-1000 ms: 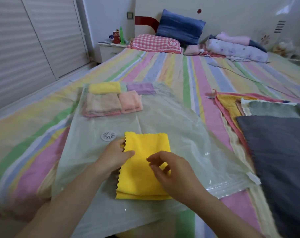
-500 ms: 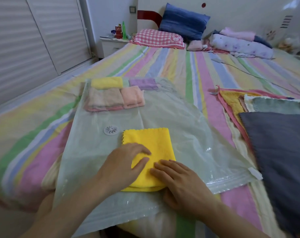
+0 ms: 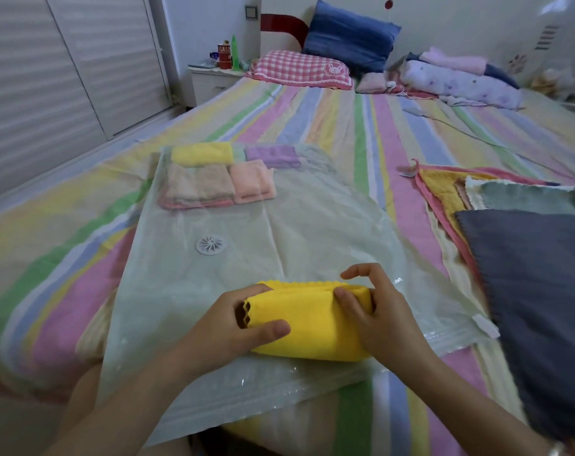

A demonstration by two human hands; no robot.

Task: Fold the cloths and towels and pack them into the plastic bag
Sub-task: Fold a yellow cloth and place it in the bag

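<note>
left hand (image 3: 233,327) and right hand (image 3: 378,319) are each gripping one end of the folded yellow cloth (image 3: 309,327), fingers curled round it. cloth is lying atop the plastic bag (image 3: 312,232), long axis running left-right, both hands equally near. fuzzy pile, scalloped edge, plump bundle. bag's zip strip (image 3: 266,390) is sitting nearer than the cloth; folded cloths (image 3: 213,187) are resting inside, far end.
</note>
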